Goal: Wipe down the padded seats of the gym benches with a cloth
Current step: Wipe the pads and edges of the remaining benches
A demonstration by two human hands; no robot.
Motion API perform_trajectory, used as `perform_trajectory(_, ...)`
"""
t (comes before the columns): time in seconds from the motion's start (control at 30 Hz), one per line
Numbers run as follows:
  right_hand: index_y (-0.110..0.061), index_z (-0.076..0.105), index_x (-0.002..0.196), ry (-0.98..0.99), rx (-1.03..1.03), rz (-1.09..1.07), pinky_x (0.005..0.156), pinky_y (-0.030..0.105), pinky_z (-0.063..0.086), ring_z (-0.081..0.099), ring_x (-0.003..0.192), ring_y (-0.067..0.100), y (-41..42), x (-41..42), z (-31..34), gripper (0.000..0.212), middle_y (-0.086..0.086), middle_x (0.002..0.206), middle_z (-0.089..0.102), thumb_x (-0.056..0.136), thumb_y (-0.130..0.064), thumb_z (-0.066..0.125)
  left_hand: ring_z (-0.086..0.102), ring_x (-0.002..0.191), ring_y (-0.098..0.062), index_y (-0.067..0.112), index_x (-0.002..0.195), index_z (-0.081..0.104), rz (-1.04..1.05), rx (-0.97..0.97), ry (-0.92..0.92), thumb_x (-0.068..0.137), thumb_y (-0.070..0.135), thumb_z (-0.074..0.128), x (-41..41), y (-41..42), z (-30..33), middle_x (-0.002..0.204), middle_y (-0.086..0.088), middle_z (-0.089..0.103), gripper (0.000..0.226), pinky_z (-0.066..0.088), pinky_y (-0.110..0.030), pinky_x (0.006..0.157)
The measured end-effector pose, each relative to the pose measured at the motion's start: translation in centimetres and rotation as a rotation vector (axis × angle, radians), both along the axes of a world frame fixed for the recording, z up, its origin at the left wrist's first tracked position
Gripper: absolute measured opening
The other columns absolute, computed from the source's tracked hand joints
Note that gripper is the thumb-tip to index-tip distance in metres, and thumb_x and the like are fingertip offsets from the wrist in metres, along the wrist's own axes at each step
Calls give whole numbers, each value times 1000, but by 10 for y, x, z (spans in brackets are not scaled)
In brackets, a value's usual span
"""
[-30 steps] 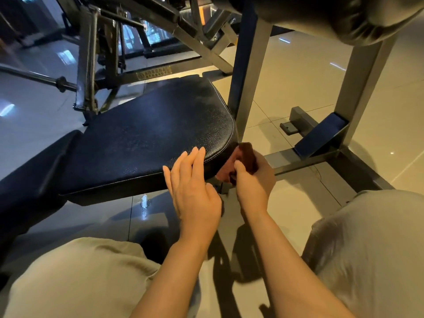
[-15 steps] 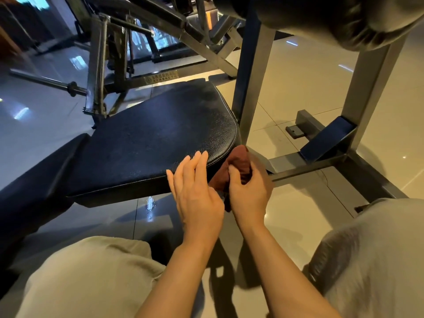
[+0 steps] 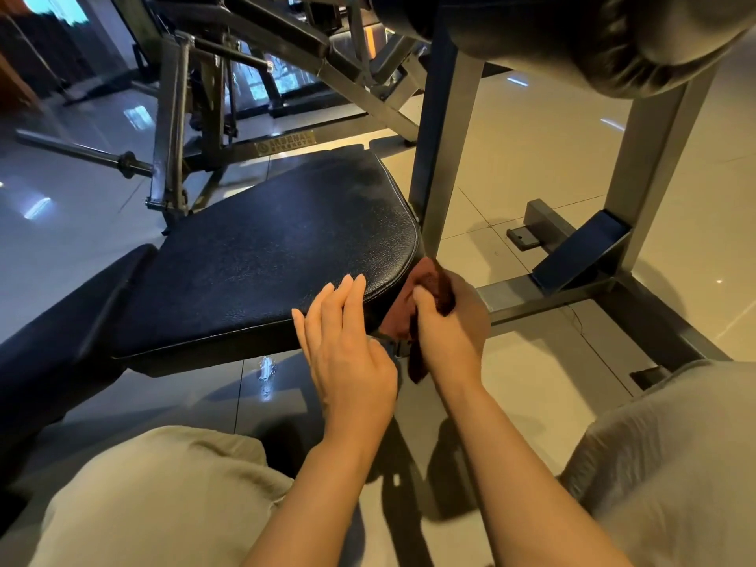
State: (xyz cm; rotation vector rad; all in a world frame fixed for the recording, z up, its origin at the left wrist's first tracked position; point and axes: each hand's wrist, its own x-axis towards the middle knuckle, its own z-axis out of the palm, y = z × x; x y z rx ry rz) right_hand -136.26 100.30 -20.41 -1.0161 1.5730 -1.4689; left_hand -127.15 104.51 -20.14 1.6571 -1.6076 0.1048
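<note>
Padded seat (image 3: 262,259), black and grained, is seen in the head view lying ahead of and to the left of both hands, its near right corner directly under the fingertips of the left hand (image 3: 347,354). The left hand is laid flat, fingers straight and pressed together, the fingertips resting on the seat's front edge; nothing is gripped by it. Just to the right of the left hand, the right hand (image 3: 446,325) is curled round a reddish-brown cloth (image 3: 425,280), which is bunched in the fist and held against the rounded side of the seat corner. One end of the cloth is seen above the thumb, touching the upholstery; another end hangs below the fist between the two wrists. Whether the cloth also reaches the underside of the seat cannot be told.

Beyond the right hand, a grey steel upright (image 3: 437,157) stands just beside the seat's far right edge. To the right of the right hand, a grey floor frame (image 3: 544,296) runs across beige floor tiles (image 3: 532,149). Above the hands, a second black pad (image 3: 593,30) fills the upper right. To the far left of the left hand, a backrest pad (image 3: 61,321) adjoins the seat. Below the forearms, light trouser knees (image 3: 155,497) are recorded.
</note>
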Motion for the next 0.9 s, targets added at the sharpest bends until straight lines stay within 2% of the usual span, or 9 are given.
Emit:
perform_trajectory(0.1,-16,65,119,26,80,7,82,20,43,60,100,12,-5,-10,9,27,0,105,66,93,-23,61,31,139,-22,11,138,48,5,3,-13,73,-15,60,0,1,0,140,-5,48,71,5,-46,120)
perform_trajectory(0.27,-37,57,104,-61,-152,59,80,11,49,59,97,-1,28,12,10,23,-13,102,63,93,-18,62,31,140,-23,10,138,48,-7,-9,7,72,-17,55,1,1,-1,141,-6,47,71,4,-48,120)
perform_trajectory(0.37,-29,61,94,-8,-43,-16,80,19,47,62,90,6,6,5,6,10,-11,89,64,91,-19,61,30,140,-23,10,138,48,-1,4,-3,73,-17,54,0,1,0,141,-6,47,71,2,-45,120)
perform_trajectory(0.4,-23,65,95,-10,41,-23,81,22,47,62,91,10,-1,-1,2,7,-7,91,66,91,-20,61,30,140,-23,10,138,47,-5,16,-8,73,-17,55,0,2,1,141,-6,46,71,2,-45,120)
perform_trajectory(0.5,-13,66,114,-45,179,-39,81,23,40,60,101,17,-3,-11,-8,25,2,106,66,91,-20,62,28,141,-21,12,140,45,-32,44,-7,75,-15,56,3,6,4,144,-5,44,72,0,-42,120)
perform_trajectory(0.63,-35,56,123,-5,-118,-58,94,31,49,53,117,15,22,5,-9,35,-6,122,57,90,-25,62,26,142,-19,13,142,44,-60,42,13,75,-14,57,5,7,4,145,-3,43,74,0,-43,120)
perform_trajectory(0.7,-38,53,125,1,-102,22,101,35,47,50,123,15,16,13,-5,37,-3,130,53,92,-24,59,25,142,-18,13,142,44,-57,39,14,74,-15,57,4,6,3,145,-4,43,74,0,-42,120)
perform_trajectory(0.83,-19,60,127,-111,65,-32,102,25,40,53,121,17,-6,-5,-1,39,0,126,61,90,-7,59,22,142,-14,17,143,41,-64,61,14,76,-11,59,5,7,3,146,-1,42,74,0,-41,120)
perform_trajectory(0.9,-17,60,128,-171,-23,-55,98,20,45,56,116,12,6,-2,2,40,-1,122,63,90,-4,59,24,141,-13,18,142,43,-72,68,27,80,-5,59,6,8,5,144,1,43,68,1,-43,121)
